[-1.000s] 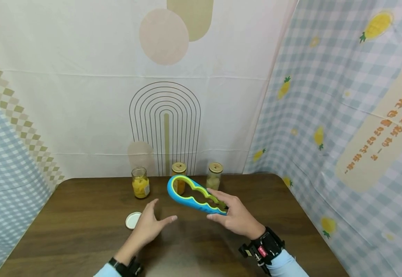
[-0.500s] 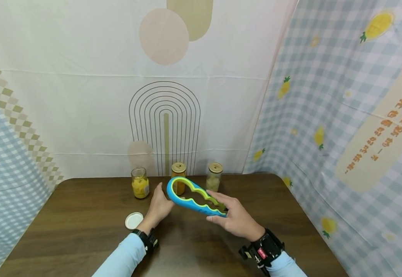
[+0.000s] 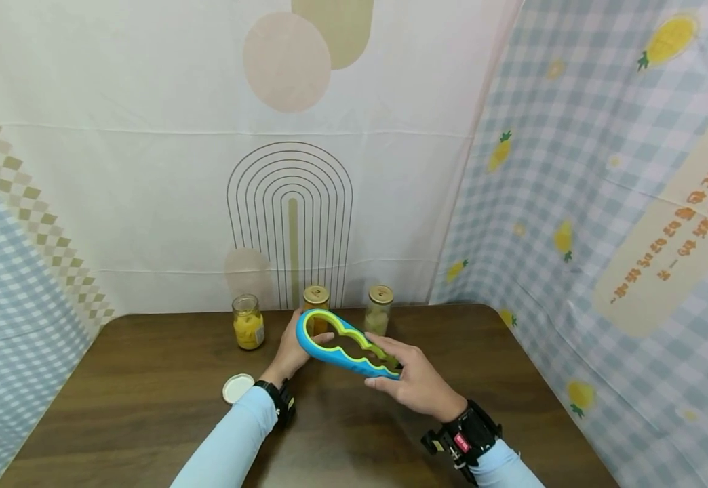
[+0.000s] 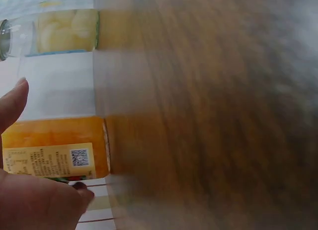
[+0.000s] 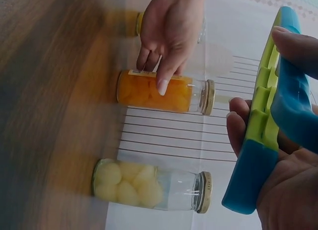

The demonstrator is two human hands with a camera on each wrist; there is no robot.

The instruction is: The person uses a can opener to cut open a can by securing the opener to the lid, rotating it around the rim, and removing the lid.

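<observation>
Where the left grip (image 3: 293, 351) works: this bare hand is at the upright, cylindrical clear-glass jar with orange pieces (image 5: 176, 103). Its thumb and fingers stand spread about the jar, so it looks released; whether the skin touches the glass, I cannot tell.
Right grip (image 3: 415, 381): grasping the long, blue and lime-green plastic jar opener (image 3: 343, 360) by its nearer end, the thumb at one arm and the fingers at the other.
Orange jar: it stands on the dark brown wooden bench (image 3: 146, 386), middle of three jars, with its round gold-coloured metal lid (image 5: 210, 97) on.
Jar opener: held above the bench. In the head view its looped end overlaps the orange jar, but the right wrist view shows it apart from the lid.
Left neighbour: a clear-glass jar with yellow pieces (image 3: 248, 330), which looks lidless; a flat, round white lid (image 3: 237, 388) lies on the bench nearer to the person.
Right neighbour: a clear-glass jar with pale, roundish pieces (image 5: 130, 184), its gold-coloured lid on.
Step at the orange jar: in my judgement, taking hold of it by the left grip, with the opener ready.
Next move: it probably calls for a firm hold on the glass body, leaving the gold-coloured lid free for the opener.
</observation>
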